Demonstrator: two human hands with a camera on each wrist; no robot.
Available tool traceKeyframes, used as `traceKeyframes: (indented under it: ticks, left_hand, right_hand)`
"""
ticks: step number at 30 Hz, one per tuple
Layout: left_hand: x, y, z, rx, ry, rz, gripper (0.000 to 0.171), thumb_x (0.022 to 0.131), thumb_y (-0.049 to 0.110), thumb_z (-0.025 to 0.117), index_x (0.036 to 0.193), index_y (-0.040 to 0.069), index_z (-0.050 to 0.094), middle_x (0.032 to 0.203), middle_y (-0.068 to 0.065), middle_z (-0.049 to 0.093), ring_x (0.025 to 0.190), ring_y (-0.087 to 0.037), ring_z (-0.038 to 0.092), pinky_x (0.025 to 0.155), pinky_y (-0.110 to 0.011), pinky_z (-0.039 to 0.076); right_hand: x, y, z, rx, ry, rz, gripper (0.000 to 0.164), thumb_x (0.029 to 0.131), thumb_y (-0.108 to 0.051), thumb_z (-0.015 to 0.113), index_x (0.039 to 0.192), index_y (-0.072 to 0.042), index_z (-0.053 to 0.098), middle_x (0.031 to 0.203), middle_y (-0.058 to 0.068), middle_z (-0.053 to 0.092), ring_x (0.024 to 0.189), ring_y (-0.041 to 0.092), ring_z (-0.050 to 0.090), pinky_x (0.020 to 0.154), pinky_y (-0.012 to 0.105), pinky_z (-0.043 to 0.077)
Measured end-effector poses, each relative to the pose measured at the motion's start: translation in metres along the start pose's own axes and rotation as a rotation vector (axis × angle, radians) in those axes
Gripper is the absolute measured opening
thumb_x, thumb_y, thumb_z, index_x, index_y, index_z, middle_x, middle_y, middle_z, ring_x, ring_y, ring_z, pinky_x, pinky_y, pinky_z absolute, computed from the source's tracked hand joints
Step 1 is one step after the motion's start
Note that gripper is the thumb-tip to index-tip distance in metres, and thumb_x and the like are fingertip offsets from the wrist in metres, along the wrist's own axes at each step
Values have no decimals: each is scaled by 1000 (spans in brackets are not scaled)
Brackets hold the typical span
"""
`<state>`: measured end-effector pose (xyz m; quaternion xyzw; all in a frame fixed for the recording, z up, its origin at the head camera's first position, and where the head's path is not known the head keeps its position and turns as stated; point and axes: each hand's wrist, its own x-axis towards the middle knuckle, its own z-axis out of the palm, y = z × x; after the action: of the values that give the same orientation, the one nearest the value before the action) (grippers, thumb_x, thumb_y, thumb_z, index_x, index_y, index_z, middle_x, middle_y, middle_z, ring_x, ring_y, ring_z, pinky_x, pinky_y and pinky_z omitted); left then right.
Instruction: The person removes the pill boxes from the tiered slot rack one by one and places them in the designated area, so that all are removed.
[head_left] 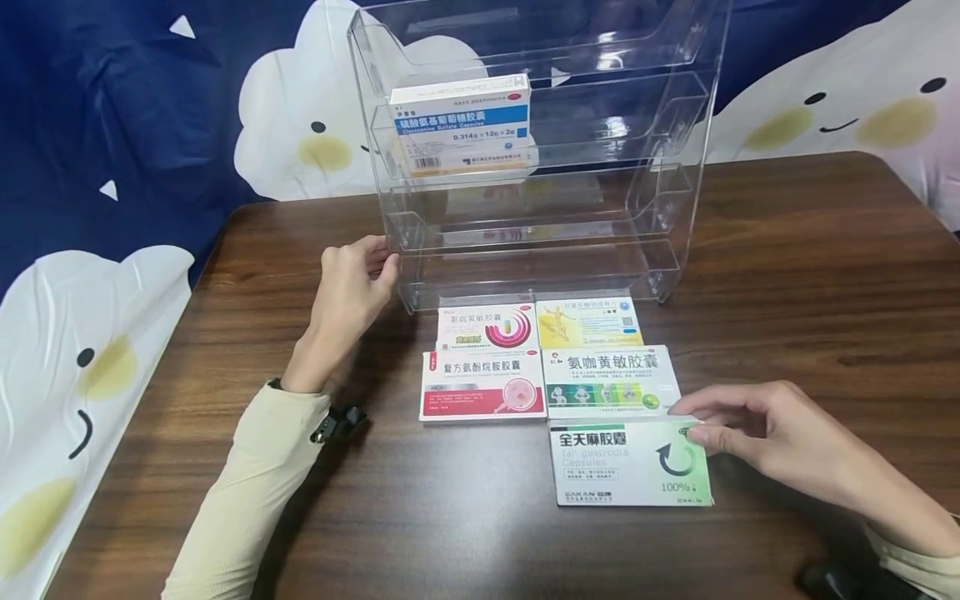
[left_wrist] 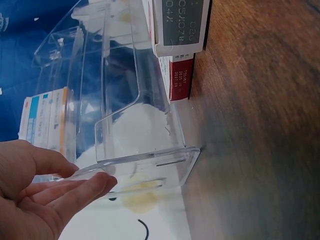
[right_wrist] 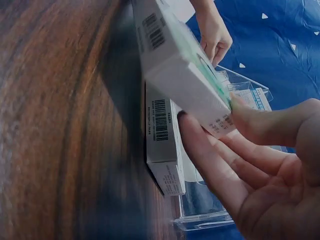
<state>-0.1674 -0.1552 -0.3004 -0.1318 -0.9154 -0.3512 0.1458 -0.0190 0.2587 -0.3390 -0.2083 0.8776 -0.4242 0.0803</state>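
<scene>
A clear acrylic display rack (head_left: 525,271) stands on the table, tiered with several shelves. My left hand (head_left: 345,287) grips the rack's left side edge low down, thumb and fingers on either side of the panel in the left wrist view. My right hand (head_left: 780,437) pinches the upper right corner of a white and green medicine box (head_left: 615,467). In the right wrist view this box (right_wrist: 175,75) tilts, overlapping a white medicine box (right_wrist: 162,125) with a barcode. That lower one matches the green-banded medicine box (head_left: 611,379) seen just behind it from the head.
Left of the green-banded box lies a red and white medicine box (head_left: 483,383). Behind them, a pink-ringed box (head_left: 487,325) and a yellow and white box (head_left: 588,321) lie at the rack's front. A blue and white box (head_left: 461,125) stands on an upper shelf.
</scene>
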Motion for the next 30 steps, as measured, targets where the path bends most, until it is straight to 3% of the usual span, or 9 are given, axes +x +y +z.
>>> traceKeyframes:
  ticks: [3,8,9,11,15,20,23,27,30]
  left_hand:
    - [0,0,0,3,2,-2,24,88,-2,58,105,-18,64,98,-30,67,92,-36,69,80,-42,58]
    - [0,1,-1,2,4,0,24,88,-2,58,106,-18,64,99,-30,67,92,-37,69,80,-42,58]
    - [0,1,-1,3,5,2,24,88,-2,58,106,-18,64,99,-30,67,92,-37,69,80,-42,58]
    - [0,1,-1,2,5,3,24,88,-3,58,106,-18,64,99,-31,67,92,-37,69,80,-42,58]
    - [1,1,-1,2,5,2,24,88,-3,58,106,-18,64,99,-31,67,92,-37,69,81,-42,58]
    - [1,1,0,-4,6,-1,24,88,-3,58,106,-18,64,99,-31,67,92,-37,69,80,-42,58]
    - [0,1,0,-4,6,0,24,88,-3,58,106,-18,64,99,-31,67,92,-37,69,80,-42,58]
    - [0,1,0,-8,6,-4,24,88,-3,58,105,-18,64,99,-31,67,92,-37,69,81,-42,58]
    - [0,1,1,-10,4,-8,24,88,-3,57,106,-17,64,100,-30,67,93,-37,69,81,-42,58]
  right_hand:
    - [1,-2,1,-97,37,-8,27,77,0,77,101,-11,72,81,-14,71,70,-1,62,53,16,42]
    - [2,-19,7,-377,300,-99,30,66,-7,85,93,-15,74,78,-11,70,67,1,61,59,7,45]
    - [2,-22,8,-399,343,-147,23,71,-15,84,93,-14,74,80,-8,71,68,3,63,62,6,46]
    - [2,-28,10,-408,366,-244,25,81,-32,77,95,-12,73,90,-2,72,80,8,66,77,6,48]
    - [-1,-37,21,-410,261,-464,50,93,-55,50,104,-11,72,108,2,69,100,14,63,102,8,34]
    - [-5,-39,37,-517,61,-557,50,101,-46,34,113,-15,71,123,3,64,111,22,60,113,12,15]
    - [-5,-37,43,-565,16,-576,55,104,-40,23,115,-13,70,125,5,63,114,27,59,115,15,9]
    - [-6,-36,46,-592,28,-578,55,105,-36,20,118,-13,69,127,4,63,115,26,59,116,17,13]
    - [-6,-36,46,-603,37,-573,53,106,-36,22,118,-15,69,127,2,63,116,24,59,112,21,27]
